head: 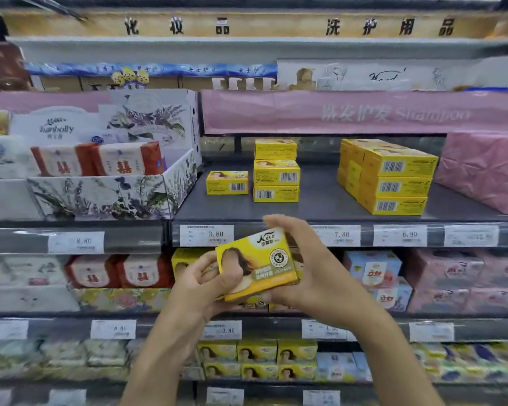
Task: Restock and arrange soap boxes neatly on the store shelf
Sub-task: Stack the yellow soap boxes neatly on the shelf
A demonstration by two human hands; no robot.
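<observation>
Soap box is in both hands, in mid-air just in front of the price strip, below shelf level. It is tilted, printed face toward the camera.

Left hand grips the box's left end, thumb across the face. Right hand grips the right side, fingers hooked over the top edge. Both sets of fingers are closed on the box, neither is free.

On the shelf there is a single box, touching or just beside a three-high stack. A bigger block sits well apart to the right. All show barcode edges forward.

My read: the step in hand is orienting the box before placing it. The likely slot is on top of the single box.

To do it well:
- Rotate so the barcode edge faces out and the face is up, matching the neighbours.
- Level it before it clears the shelf lip.
- Set it down flat, then square it flush with the box below and the stack beside it.
- Release one hand late and use it to steady the three-high stack. That stack looks slightly staggered, so a nudge could topple it.
- Stay clear of the floral tray on the left.
</observation>
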